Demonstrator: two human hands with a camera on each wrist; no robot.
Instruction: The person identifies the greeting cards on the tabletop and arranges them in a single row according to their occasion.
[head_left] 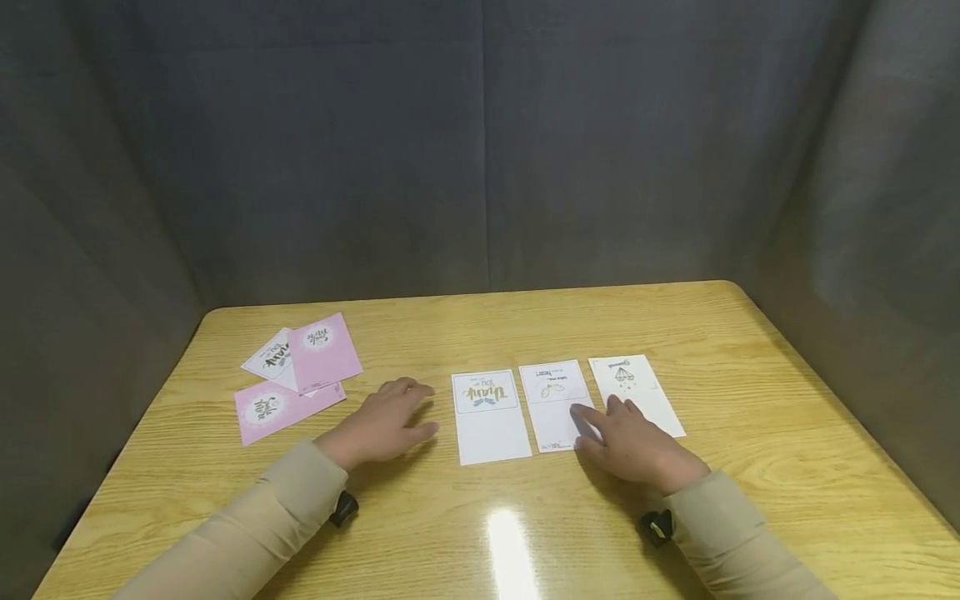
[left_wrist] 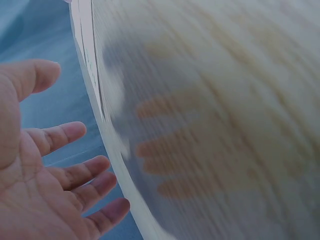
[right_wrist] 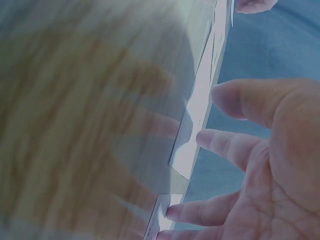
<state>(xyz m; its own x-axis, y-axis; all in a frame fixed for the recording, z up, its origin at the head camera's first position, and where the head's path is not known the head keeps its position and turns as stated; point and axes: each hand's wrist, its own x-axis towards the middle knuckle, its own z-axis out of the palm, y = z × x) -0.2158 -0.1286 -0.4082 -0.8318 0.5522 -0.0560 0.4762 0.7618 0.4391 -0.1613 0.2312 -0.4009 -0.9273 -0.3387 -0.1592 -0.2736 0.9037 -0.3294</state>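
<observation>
Three white cards lie in a row: a "thank you" card (head_left: 492, 429), a middle card (head_left: 551, 417) with a small gold drawing, and a right card (head_left: 641, 400) with a dark drawing. The right hand (head_left: 630, 442) is over the lower right of the middle card, fingers spread, other fingertips at the right card's edge; in the right wrist view the hand (right_wrist: 250, 155) has its fingertips at the cards (right_wrist: 192, 135). Left of the row, the left hand (head_left: 386, 423) hovers with fingers apart, holding nothing; the left wrist view shows its palm (left_wrist: 55, 175).
At the wooden table's (head_left: 420, 333) left lie a pink card (head_left: 326, 354), a second pink card (head_left: 277, 412) and a white card (head_left: 270, 358), partly overlapping. A dark curtain (head_left: 480, 150) stands behind the table and at both sides.
</observation>
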